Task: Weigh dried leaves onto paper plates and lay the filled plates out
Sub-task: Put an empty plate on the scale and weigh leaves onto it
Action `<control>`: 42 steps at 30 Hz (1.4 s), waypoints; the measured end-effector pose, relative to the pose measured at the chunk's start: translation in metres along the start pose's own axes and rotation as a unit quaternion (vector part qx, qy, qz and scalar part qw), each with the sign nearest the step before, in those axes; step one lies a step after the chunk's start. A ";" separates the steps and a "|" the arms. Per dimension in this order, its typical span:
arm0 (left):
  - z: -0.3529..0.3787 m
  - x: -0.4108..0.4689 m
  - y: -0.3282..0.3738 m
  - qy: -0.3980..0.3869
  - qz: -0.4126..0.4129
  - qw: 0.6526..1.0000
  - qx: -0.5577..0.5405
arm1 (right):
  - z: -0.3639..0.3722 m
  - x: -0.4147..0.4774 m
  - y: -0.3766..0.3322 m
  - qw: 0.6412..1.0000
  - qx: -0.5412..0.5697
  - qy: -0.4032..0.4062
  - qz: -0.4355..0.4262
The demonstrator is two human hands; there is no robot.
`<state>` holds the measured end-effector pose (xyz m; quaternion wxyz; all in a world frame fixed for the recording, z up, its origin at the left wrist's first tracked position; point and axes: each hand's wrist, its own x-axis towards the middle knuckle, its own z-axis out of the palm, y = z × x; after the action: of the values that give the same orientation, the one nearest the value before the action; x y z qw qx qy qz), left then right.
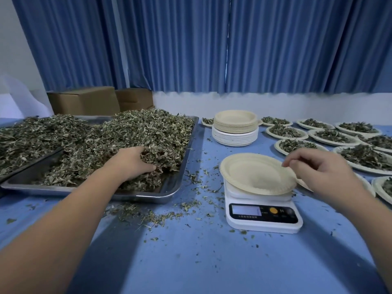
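A big heap of dried leaves (135, 136) fills a steel tray (176, 179) on the left. My left hand (132, 161) digs into the near side of the heap, fingers curled round a clump of leaves. An empty paper plate (254, 174) sits tilted on a white digital scale (265, 215) at centre right. My right hand (318, 166) hovers at the plate's right rim, fingers loosely curled; whether they touch the rim I cannot tell. Several filled plates (364, 158) lie in rows at the right.
A stack of unused paper plates (235, 127) stands behind the scale. A second tray of leaves (27, 139) lies at far left. Cardboard boxes (84, 100) sit at the back under blue curtains. Leaf crumbs (152, 215) litter the blue tablecloth in front of the tray.
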<state>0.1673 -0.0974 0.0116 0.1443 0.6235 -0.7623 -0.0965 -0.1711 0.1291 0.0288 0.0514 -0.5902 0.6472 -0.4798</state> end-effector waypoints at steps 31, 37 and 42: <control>0.012 -0.042 0.029 0.027 0.103 0.994 -0.009 | -0.024 0.000 0.020 0.877 -0.057 -0.379 0.288; 0.005 -0.044 0.013 0.119 0.102 0.983 -0.092 | -0.029 0.005 0.030 0.906 -0.053 -0.310 0.283; 0.004 -0.046 0.014 0.143 0.115 0.977 -0.106 | -0.027 0.007 0.032 0.912 -0.060 -0.301 0.271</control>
<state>0.1612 -0.0493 0.0084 0.3272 0.5199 -0.7861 -0.0688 -0.2132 0.1340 0.0249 0.3365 -0.5106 0.7638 -0.2067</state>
